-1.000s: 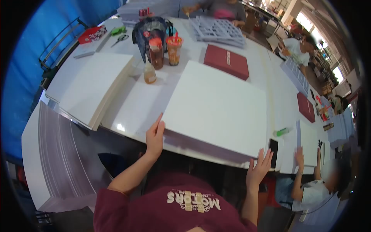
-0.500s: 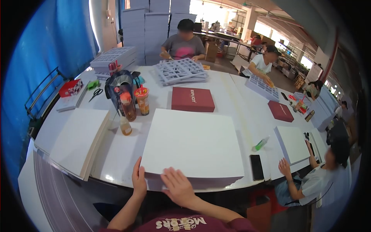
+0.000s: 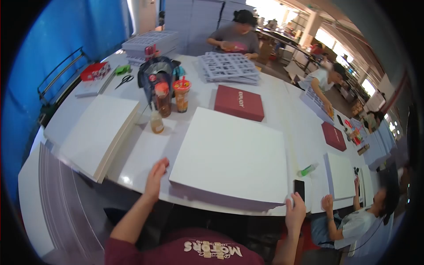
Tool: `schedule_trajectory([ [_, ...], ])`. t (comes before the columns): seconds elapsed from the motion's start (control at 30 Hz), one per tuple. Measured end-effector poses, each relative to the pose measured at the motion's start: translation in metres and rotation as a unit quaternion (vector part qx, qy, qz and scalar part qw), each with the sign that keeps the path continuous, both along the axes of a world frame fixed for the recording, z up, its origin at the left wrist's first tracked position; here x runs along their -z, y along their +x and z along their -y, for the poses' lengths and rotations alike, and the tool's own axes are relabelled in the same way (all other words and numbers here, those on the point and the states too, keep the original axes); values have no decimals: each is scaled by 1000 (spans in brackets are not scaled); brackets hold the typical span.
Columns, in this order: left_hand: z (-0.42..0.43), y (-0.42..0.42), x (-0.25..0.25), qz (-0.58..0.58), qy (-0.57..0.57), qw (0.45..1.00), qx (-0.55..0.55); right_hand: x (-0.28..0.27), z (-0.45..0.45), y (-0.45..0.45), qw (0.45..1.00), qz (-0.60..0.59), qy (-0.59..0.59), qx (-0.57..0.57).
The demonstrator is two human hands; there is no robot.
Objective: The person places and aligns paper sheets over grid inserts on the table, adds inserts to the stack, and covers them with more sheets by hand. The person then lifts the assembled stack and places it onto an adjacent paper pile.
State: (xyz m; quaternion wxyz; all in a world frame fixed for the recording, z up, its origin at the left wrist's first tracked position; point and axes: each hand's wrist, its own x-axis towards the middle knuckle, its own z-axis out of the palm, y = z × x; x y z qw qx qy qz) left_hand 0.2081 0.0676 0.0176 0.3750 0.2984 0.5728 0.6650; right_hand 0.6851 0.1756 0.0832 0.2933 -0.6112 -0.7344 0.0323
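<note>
A thick stack of large white sheets (image 3: 229,154) lies in front of me at the table's near edge. My left hand (image 3: 155,177) is beside the stack's left side, a little apart from it, fingers stretched forward and holding nothing. At the stack's near right corner is my right hand (image 3: 295,212), fingers raised and apart. Its fingertips are at or very close to the corner; I cannot tell whether they touch. A black phone (image 3: 299,188) lies just beyond that hand.
A second white stack (image 3: 99,132) lies left. Behind mine are a glue bottle (image 3: 157,122), drinks cup (image 3: 181,95), maroon box (image 3: 239,103) and white grid trays (image 3: 229,66). A green-labelled bottle (image 3: 308,169) lies right. Co-workers sit at the far side and right.
My right hand has moved from the stack's front edge to its near right corner. My left hand has drawn slightly away from the left side. The camera view has shifted.
</note>
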Motion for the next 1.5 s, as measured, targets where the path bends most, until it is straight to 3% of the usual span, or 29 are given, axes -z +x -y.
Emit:
schedule_trajectory([
  [0.07,-3,-40,-9,-174,-20,982,-75,-2,0,9,999,-35,13,5],
  [0.1,-2,-68,-7,-323,-33,937,-130,-3,-1,12,999,-38,19,-1],
  [0.2,15,-131,-39,-580,-169,754,-259,-7,-8,11,999,-44,32,0],
  [0.3,40,-174,-38,-698,-349,531,-330,-11,-13,3,998,-54,45,6],
  [0.4,65,-190,-38,-584,-513,602,-185,-13,-19,-7,997,-58,46,-14],
  [0.5,78,-191,-26,-675,-486,524,-181,-10,-23,-12,996,-58,49,-43],
  [0.6,78,-194,-21,-702,-480,496,-177,-10,-24,-17,995,-61,45,-60],
  [0.7,82,-185,-29,-712,-429,526,-177,-12,-21,-17,996,-63,46,-53],
  [1.0,69,-188,-61,-731,-411,515,-174,-6,-19,-10,994,-78,57,-55],
  [1.33,90,-175,-42,-734,-424,503,-169,7,-16,14,991,-109,60,-40],
  [1.4,90,-180,-32,-697,-433,545,-177,10,-19,19,991,-113,64,-32],
  [1.43,88,-173,-37,-697,-427,549,-178,14,-24,21,989,-134,58,-40],
  [1.5,90,-156,-54,-679,-405,576,-207,33,-40,27,952,-301,-37,-39],
])
